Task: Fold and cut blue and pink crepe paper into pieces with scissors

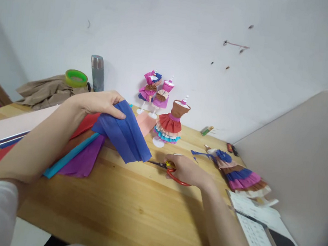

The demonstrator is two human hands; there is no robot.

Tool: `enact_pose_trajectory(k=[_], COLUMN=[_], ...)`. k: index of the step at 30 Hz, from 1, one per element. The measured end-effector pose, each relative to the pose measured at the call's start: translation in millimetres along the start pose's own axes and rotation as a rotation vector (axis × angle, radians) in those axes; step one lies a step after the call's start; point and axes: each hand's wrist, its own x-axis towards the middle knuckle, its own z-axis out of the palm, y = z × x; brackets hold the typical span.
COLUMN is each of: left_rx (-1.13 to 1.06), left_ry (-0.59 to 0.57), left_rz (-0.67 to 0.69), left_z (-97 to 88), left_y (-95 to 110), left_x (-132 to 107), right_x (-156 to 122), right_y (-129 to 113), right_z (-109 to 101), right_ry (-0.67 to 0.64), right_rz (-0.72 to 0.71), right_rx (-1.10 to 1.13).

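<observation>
My left hand [104, 102] pinches a folded piece of blue crepe paper [127, 132] by its upper edge, holding it above the table. My right hand [181, 167] is wrapped round the red and yellow handles of a pair of scissors [178, 178]. Its dark blades point left, with their tip close to the lower right corner of the blue paper; whether they touch I cannot tell. Under my left arm lie sheets of purple crepe paper [81, 161], turquoise crepe paper [71, 154] and red crepe paper [85, 126].
Behind my hands stand small dress forms in paper dresses, one with a brown top and ruffled skirt [169, 125]. Another ruffled paper dress [242, 175] lies at right, beside a laptop [257, 236]. A flask [97, 74], green tape roll [76, 78] and brown cloth [49, 92] sit back left.
</observation>
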Motion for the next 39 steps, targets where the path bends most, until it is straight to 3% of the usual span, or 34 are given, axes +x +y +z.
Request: enact_pose_trajectory(k=[5, 11, 17, 24, 30, 39], left_rx=[-0.139, -0.261, -0.288, -0.159, -0.212, -0.228], left_ry=[-0.012, 0.091, 0.201, 0.202, 0.269, 0.225], left_rz=[0.032, 0.068, 0.08, 0.089, 0.091, 0.058], left_z=[-3.1, -2.3, 3.4, 0.4, 0.6, 11.6], left_y=[-9.6, -17.6, -29.6, -35.0, -37.9, -36.6], left_x=[13.6, 28.4, 34.1, 43.9, 45.7, 48.3], right_x=[16.4, 7.3, 5.9, 20.9, 21.7, 18.5], right_y=[12.8, 27.6, 20.3, 10.3, 12.8, 8.6], right_z=[13.9, 7.3, 5.5, 18.2, 20.1, 18.7], right_ry=[-0.026, -0.148, -0.034, 0.155, 0.119, 0.102], right_rz=[-0.123, -0.334, -0.315, -0.27, -0.21, -0.221], right_rx=[0.265, 0.619, 0.522, 0.407, 0.412, 0.468])
